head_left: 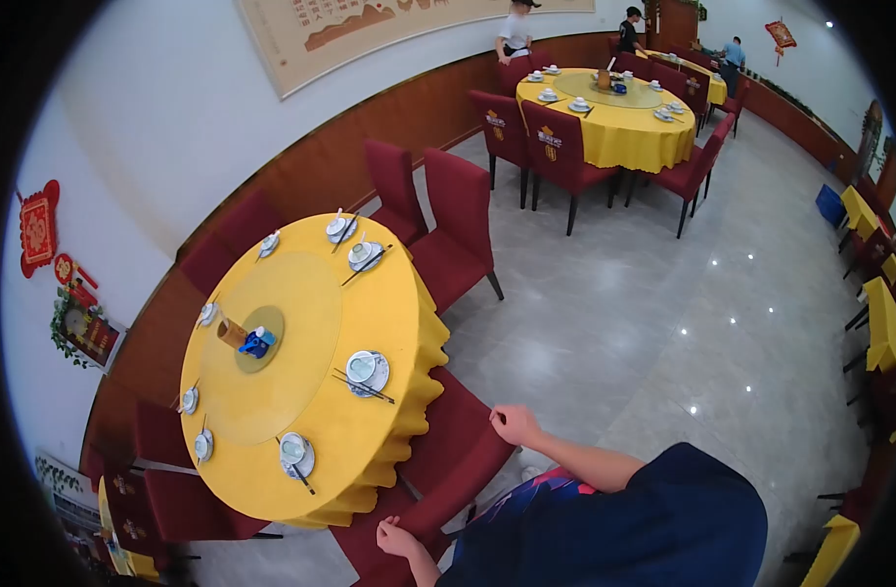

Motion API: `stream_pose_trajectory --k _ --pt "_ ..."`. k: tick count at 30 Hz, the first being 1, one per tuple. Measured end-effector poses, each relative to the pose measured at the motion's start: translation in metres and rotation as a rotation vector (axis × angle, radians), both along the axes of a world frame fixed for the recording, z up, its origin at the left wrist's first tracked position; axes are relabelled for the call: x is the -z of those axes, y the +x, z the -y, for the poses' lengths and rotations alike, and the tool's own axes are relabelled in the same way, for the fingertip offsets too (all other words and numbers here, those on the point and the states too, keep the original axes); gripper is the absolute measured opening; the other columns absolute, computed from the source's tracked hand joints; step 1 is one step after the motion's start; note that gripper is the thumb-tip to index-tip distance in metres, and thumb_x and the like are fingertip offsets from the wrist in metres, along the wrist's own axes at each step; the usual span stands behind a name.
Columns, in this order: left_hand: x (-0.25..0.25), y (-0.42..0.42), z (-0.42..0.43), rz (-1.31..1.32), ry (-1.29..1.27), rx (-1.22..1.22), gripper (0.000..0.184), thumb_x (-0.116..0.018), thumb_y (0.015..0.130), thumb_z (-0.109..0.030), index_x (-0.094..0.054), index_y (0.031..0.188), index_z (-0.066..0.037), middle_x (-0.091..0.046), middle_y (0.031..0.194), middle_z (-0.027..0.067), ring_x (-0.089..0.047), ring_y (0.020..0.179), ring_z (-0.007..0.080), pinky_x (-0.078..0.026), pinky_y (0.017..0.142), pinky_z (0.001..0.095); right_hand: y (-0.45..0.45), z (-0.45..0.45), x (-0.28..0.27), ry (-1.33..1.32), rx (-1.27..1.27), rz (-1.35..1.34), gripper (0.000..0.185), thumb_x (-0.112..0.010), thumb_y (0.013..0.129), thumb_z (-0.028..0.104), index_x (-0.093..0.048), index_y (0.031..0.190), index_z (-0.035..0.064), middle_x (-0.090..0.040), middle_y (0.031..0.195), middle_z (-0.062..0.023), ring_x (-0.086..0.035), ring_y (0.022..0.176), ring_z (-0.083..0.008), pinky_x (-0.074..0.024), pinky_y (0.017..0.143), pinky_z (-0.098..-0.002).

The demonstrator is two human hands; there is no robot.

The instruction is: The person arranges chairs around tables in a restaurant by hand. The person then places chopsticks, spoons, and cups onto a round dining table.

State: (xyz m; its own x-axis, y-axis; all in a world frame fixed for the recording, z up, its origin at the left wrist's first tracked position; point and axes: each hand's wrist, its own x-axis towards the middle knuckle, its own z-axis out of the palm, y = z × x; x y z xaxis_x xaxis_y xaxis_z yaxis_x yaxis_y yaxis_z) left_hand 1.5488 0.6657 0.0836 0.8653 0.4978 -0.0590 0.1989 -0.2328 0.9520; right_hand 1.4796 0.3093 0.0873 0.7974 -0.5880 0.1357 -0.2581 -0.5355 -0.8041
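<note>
Below me stands a dark red upholstered chair (468, 479), its seat partly under the edge of a round table with a yellow cloth (399, 303). My right hand (515, 426) is closed at one upper corner of the chair's back. At the opposite end of that back, my left hand (397, 538) is closed too, its fingers curled over the edge. On the table nearest my hands are a place setting of bowl and plate (368, 372) with dark chopsticks and another bowl on a plate (296, 454).
A round glass turntable (311, 293) bears a brown holder (231, 333) and blue items (258, 342). More red chairs (458, 225) ring this table. Farther off is a second yellow table (644, 137) with chairs; several people stand beyond. Grey tiled floor (644, 323) lies to the right.
</note>
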Motion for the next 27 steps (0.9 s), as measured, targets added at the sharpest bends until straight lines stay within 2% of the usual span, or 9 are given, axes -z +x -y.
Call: stream_pose_trajectory --k 6,13,15,17,19,21,24,25,27 --pt "0.006 0.055 0.008 0.011 0.030 0.013 0.031 -0.047 0.089 -0.015 -0.065 0.078 0.007 -0.068 0.073 0.0134 -0.066 0.067 0.0215 -0.051 0.065 0.0319 0.051 0.012 -0.002 -0.001 0.028 -0.034 0.018 -0.055 0.081 0.022 -0.068 0.083 0.0098 -0.067 0.079 -0.0152 -0.065 0.076 -0.0353 -0.0528 0.068 -0.0418" --pt "0.008 0.072 0.013 0.021 0.107 0.076 0.030 -0.047 0.088 -0.014 -0.065 0.075 0.006 -0.066 0.069 0.0120 -0.063 0.064 0.0201 -0.050 0.064 0.0315 0.068 0.019 -0.009 0.012 0.047 -0.042 0.019 -0.053 0.082 0.022 -0.068 0.084 0.0090 -0.068 0.080 -0.0143 -0.065 0.077 -0.0342 -0.0525 0.069 -0.0403" --pt "0.020 0.075 0.006 0.014 0.149 0.115 0.029 -0.048 0.088 -0.014 -0.065 0.076 0.006 -0.066 0.069 0.0113 -0.063 0.065 0.0222 -0.050 0.065 0.0339 0.065 0.017 0.006 0.129 0.042 0.041 0.020 -0.053 0.084 0.021 -0.067 0.086 0.0067 -0.068 0.080 -0.0137 -0.066 0.078 -0.0318 -0.0521 0.071 -0.0392" --pt "0.026 0.073 -0.007 0.091 0.301 0.306 0.028 -0.049 0.088 -0.013 -0.066 0.080 0.007 -0.068 0.075 0.0120 -0.064 0.073 0.0239 -0.050 0.072 0.0354 0.066 0.021 0.022 0.177 0.024 0.085 0.021 -0.055 0.085 0.024 -0.066 0.090 0.0066 -0.068 0.084 -0.0148 -0.066 0.081 -0.0324 -0.0518 0.072 -0.0399" --pt "0.015 0.062 -0.014 0.119 0.245 0.426 0.027 -0.050 0.089 -0.014 -0.067 0.083 0.007 -0.068 0.079 0.0126 -0.064 0.077 0.0240 -0.050 0.075 0.0355 0.060 0.013 0.022 0.221 -0.002 0.134 0.023 -0.056 0.085 0.026 -0.065 0.094 0.0065 -0.068 0.089 -0.0158 -0.066 0.084 -0.0330 -0.0516 0.073 -0.0407" --pt "0.003 0.057 -0.023 0.152 0.182 0.552 0.027 -0.052 0.090 -0.015 -0.067 0.086 0.007 -0.069 0.082 0.0133 -0.063 0.080 0.0240 -0.049 0.077 0.0356 0.051 0.002 0.015 0.192 0.125 0.116 0.025 -0.054 0.087 0.024 -0.064 0.100 0.0056 -0.069 0.090 -0.0140 -0.066 0.088 -0.0318 -0.0514 0.078 -0.0398" --pt "-0.011 0.048 -0.064 0.260 0.179 0.783 0.029 -0.058 0.092 -0.023 -0.070 0.105 -0.001 -0.070 0.097 0.0182 -0.068 0.093 0.0258 -0.051 0.083 0.0347 0.035 -0.028 0.018 0.060 0.351 0.185 0.030 -0.056 0.086 0.026 -0.064 0.105 0.0045 -0.069 0.093 -0.0158 -0.065 0.093 -0.0327 -0.0508 0.083 -0.0403" --pt "-0.013 0.043 -0.093 0.257 0.181 0.798 0.029 -0.058 0.092 -0.023 -0.070 0.105 -0.001 -0.070 0.097 0.0182 -0.068 0.093 0.0258 -0.051 0.083 0.0347 0.022 -0.045 0.018 0.063 0.366 0.182 0.030 -0.056 0.086 0.026 -0.064 0.105 0.0045 -0.069 0.093 -0.0158 -0.065 0.093 -0.0327 -0.0508 0.083 -0.0403" --pt "-0.030 0.039 -0.150 -0.034 0.527 1.126 0.026 -0.059 0.090 -0.022 -0.071 0.103 -0.004 -0.070 0.092 0.0183 -0.069 0.088 0.0292 -0.053 0.079 0.0357 -0.010 -0.078 0.015 0.150 0.438 -0.078 0.034 -0.058 0.085 0.029 -0.063 0.107 0.0031 -0.069 0.093 -0.0178 -0.065 0.095 -0.0342 -0.0504 0.085 -0.0409"
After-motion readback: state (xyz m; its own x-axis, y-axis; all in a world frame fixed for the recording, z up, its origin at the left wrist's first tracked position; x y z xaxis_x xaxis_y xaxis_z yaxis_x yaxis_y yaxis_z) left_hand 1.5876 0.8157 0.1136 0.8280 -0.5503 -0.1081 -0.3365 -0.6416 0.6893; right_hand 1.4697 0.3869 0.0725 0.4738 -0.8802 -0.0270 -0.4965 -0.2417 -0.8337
